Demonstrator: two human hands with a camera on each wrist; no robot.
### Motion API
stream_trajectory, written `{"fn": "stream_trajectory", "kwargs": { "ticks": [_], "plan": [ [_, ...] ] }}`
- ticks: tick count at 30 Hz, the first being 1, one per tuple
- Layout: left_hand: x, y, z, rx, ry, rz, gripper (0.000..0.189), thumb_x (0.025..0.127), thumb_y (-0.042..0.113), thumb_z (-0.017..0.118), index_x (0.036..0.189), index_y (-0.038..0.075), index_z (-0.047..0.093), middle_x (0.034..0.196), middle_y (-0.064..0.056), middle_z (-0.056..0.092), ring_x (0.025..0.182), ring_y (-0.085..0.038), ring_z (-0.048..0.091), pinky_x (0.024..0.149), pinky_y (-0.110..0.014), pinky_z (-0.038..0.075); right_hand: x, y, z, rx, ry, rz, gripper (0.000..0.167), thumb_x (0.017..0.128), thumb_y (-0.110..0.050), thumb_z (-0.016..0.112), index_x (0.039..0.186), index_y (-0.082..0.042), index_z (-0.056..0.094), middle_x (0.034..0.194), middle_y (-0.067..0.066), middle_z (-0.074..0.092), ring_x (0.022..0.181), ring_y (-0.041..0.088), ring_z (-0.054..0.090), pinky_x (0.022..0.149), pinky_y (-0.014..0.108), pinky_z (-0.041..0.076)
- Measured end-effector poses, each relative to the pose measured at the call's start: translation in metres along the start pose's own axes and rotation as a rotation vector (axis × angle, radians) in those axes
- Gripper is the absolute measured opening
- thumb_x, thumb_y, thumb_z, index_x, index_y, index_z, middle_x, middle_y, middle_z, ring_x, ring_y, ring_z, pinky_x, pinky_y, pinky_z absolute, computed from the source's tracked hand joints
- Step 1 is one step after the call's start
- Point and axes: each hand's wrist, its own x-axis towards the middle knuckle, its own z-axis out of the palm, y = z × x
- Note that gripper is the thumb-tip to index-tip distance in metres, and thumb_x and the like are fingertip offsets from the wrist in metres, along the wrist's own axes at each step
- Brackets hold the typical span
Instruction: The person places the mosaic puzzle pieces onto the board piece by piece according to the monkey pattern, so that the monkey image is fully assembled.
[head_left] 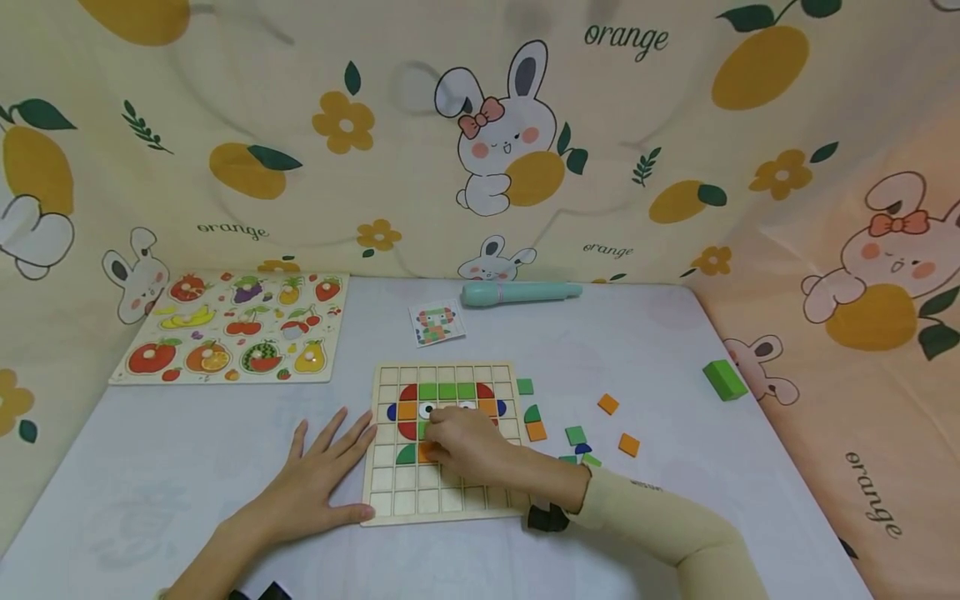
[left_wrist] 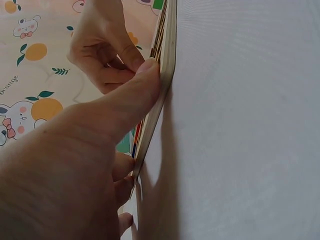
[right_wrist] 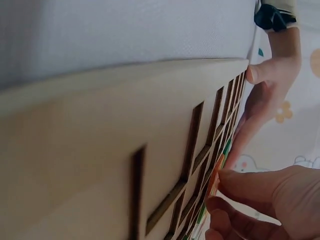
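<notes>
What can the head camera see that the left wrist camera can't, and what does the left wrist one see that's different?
Only the head view shows the fruit puzzle, the teal stick, the picture card and the green block. Only the left wrist view shows the board side-on and close up, with a dark shadow beside it. Both show the board, the left hand, the right hand, the white table and the bunny cloth.

The printed cloth reads "orange" 4 times in head view.

Long beige sleeve, small dark lettering on it, black device at right wrist, dark band at left
</notes>
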Motion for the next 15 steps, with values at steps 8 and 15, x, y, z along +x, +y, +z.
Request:
{"fn": "stream_trajectory", "kwargs": {
  "ticks": [8, 15],
  "plan": [
    [0.001, 0.001, -0.001, 0.002, -0.003, -0.003, 0.103, 0.081, 0.076, 0.06, 0.157, 0.012, 0.032, 0.165, -0.004, 0.021, 0.151, -0.04, 0.01, 0.107, -0.076, 0.0, -0.011, 0.016, -0.018, 0.032, 0.085, 0.005, 0.004, 0.085, -0.011, 0.08, 0.083, -0.016, 0.078, 0.08, -0.007, 0.067, 0.073, 0.007, 0.059, 0.063, 0.016, 0.046],
    [0.001, 0.002, -0.001, 0.009, -0.014, -0.01, 0.103, 0.081, 0.077, 0.058, 0.157, 0.012, 0.033, 0.165, -0.004, 0.021, 0.151, -0.04, 0.01, 0.107, -0.076, 0.0, -0.042, 0.066, -0.057, -0.01, 0.015, 0.277, 0.012, 0.084, -0.014, 0.081, 0.093, -0.007, 0.077, 0.087, 0.003, 0.069, 0.078, 0.018, 0.064, 0.063, 0.03, 0.053]
  ]
}}
